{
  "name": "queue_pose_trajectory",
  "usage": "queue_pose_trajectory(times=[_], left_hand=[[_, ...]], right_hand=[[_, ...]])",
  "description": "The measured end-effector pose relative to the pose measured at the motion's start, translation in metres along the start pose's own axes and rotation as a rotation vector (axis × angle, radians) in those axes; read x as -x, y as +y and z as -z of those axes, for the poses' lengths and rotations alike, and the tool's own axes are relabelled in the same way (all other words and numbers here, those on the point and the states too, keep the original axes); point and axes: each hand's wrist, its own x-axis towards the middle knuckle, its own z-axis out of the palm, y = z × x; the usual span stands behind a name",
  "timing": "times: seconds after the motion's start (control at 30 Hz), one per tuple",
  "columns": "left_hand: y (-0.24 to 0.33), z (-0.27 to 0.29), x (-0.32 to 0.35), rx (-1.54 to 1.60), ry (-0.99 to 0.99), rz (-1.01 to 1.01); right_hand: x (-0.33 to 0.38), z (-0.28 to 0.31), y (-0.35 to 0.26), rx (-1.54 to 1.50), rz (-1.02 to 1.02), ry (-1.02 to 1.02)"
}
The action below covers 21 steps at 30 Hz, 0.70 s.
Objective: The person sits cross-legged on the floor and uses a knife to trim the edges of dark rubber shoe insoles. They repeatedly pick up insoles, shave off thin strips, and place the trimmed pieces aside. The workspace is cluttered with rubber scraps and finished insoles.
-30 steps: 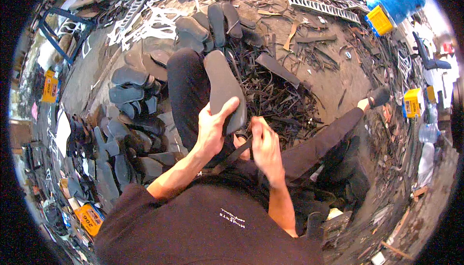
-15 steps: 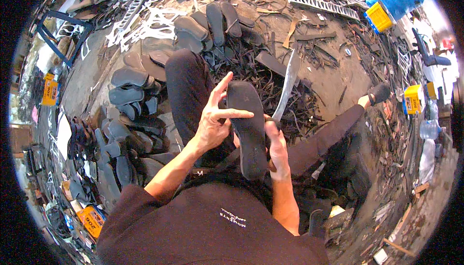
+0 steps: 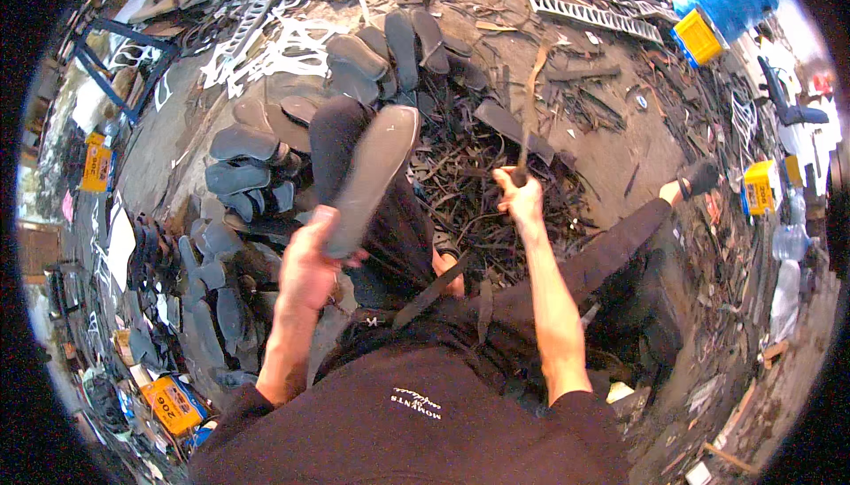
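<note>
The left hand is closed around the near end of a grey sole, which points up toward 1 o'clock. The right hand, at 3 o'clock from the sole and apart from it, grips a thin strap rising toward 12 o'clock.

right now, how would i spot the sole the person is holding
Start at the person's raised knee in dark trousers, left of the heap of black scraps. The shoe sole crosses it, gripped at its lower end by the left hand. Unlike the darker soles stacked on the floor, it is greyish-brown and up in the air.
</note>
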Motion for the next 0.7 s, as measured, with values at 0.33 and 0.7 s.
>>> queue_pose_trajectory(times=[0.33, 0.7], left_hand=[[-0.016, 0.301, 0.071, 0.516, 1.101, -0.671], [0.007, 0.029, -0.018, -0.217, 0.682, -0.633]], right_hand=[[-0.187, 0.053, 0.061, 0.818, 0.165, 0.063], [-0.134, 0.057, -0.002, 0.46, 0.284, 0.081]])
